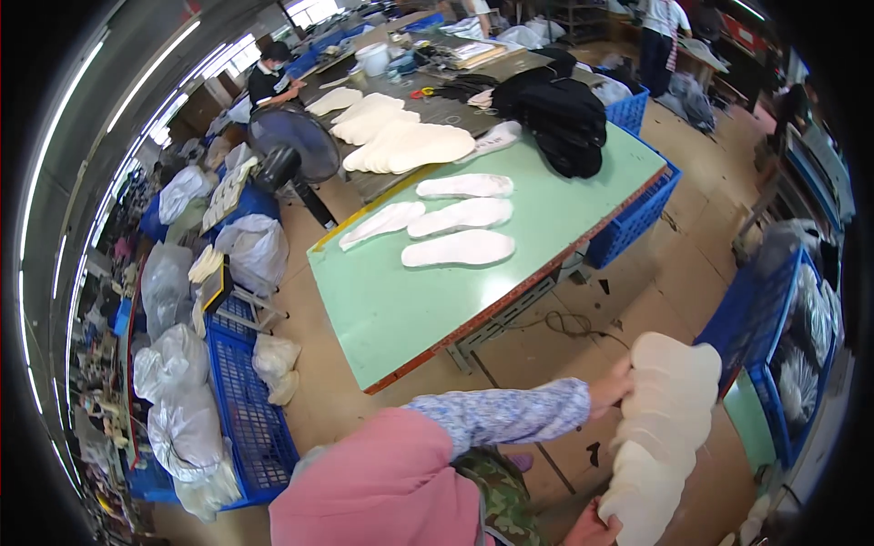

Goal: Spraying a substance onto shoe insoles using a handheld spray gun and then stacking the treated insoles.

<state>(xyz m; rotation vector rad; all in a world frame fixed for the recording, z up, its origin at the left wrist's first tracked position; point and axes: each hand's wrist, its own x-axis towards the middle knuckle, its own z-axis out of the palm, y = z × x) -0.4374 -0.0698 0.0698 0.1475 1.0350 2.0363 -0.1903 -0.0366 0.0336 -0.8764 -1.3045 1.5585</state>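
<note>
The stack of insoles [660, 437] stands between your hands: your left hand [610, 389] grips its upper edge, your right hand [592, 528] clasps the bottom. Beyond your left hand lies the green table [401, 309].

Four insoles [460, 223] lie on the tabletop [401, 309], toward its far half, three stacked in a column and one off to their left. Behind them, a pile of insoles [401, 141] sits on the next tabletop back. To the right of that pile, a heap of bags [560, 118] rests at the far right corner. A fan [296, 150] stands on the floor to the left, beyond the near tabletop. Crates [246, 400] and filled sacks [177, 391] line the left side. Down at lower right, the left hand [612, 389] and the right hand [592, 530] hold a stack of insoles [660, 437] between them, above the floor, with a crate [765, 355] just right of it.
</note>
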